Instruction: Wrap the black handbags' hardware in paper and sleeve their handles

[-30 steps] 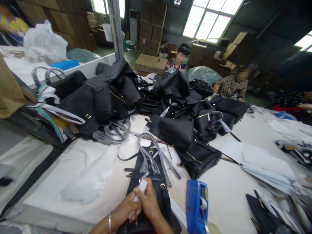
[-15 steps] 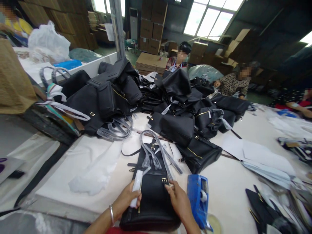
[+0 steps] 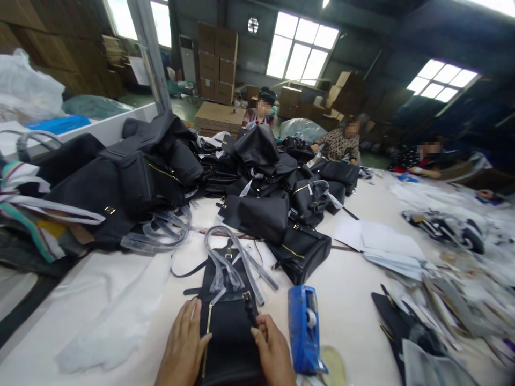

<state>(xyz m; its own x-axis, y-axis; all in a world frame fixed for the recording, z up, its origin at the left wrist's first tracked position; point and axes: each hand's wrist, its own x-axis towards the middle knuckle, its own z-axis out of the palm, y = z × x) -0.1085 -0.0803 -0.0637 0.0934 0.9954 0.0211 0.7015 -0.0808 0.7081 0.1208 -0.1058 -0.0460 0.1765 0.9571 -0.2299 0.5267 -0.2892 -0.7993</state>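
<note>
A black leather bag lies flat in front of me, its top end pointing away. My left hand rests along its left side with fingers stretched out, thumb by the gold zipper. My right hand pinches a short black buckle strap at the bag's right side; the fingertips partly hide its lower end. Plastic-wrapped handles spread over the bag's upper part. Just right of my right hand stands a blue tape dispenser.
Black bags are heaped across the table's far side. White paper sheets and more black pieces lie to the right. On the left is a thin white sheet. Several people sit beyond the heap, one in a patterned top.
The white strip my left hand held over the zipper is out of sight, and that hand has opened flat. My right hand now grips the buckle strap. The view has swung right.
</note>
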